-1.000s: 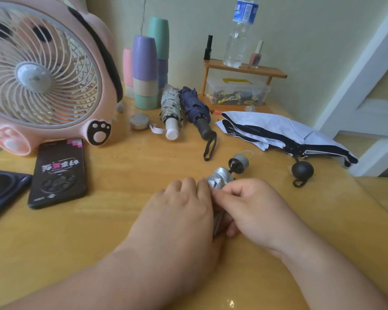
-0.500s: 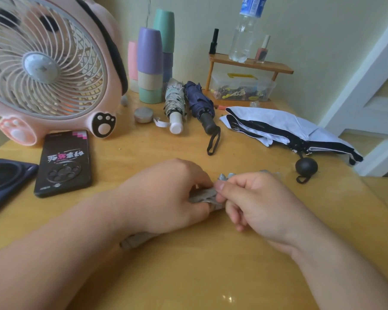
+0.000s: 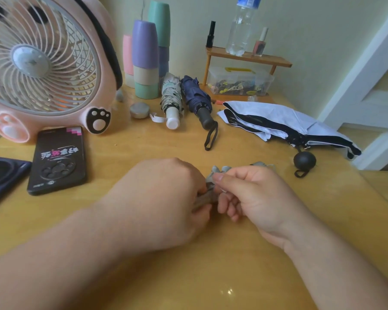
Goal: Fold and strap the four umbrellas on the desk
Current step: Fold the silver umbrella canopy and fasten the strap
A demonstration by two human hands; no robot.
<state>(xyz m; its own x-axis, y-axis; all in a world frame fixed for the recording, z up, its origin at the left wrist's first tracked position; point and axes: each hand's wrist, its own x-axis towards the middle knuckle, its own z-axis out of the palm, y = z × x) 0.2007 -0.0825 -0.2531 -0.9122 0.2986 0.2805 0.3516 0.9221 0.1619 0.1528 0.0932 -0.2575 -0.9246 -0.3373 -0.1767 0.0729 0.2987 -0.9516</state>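
At bench centre, near edge: grey umbrella (image 3: 211,194), collapsed and small, mostly hidden between the two hands; bench (image 3: 143,144) is yellow wood.
Long axis: runs from near-left, under the left palm, to far-right, where a grey end (image 3: 259,164) pokes out past the right knuckles.
Left hand (image 3: 166,198): fingers curled round the umbrella's body, pinning it low to the bench.
Right hand (image 3: 251,193): thumb and forefinger pinch a grey piece at the bundle's upper side; strap or fold of cloth, cannot tell.
Key relation: both hands touch the umbrella. The left is the anchor, and the right sits at the far end, so it is the better placed to wrap across the axis.
Step, as judged: tidying pleats or closing the strap on this one.
Others: patterned umbrella (image 3: 170,97) and navy umbrella (image 3: 195,95) lie rolled side by side at the back, handles toward the person. The white-and-black umbrella (image 3: 278,117) sprawls loose at right, well apart, so it likely comes next.
Writing: phone (image 3: 57,159) shows stylised characters that appear mirrored, not readable. Water bottle (image 3: 242,25) has a blue label, text too small. Pink fan (image 3: 43,63) bears paw marks only.
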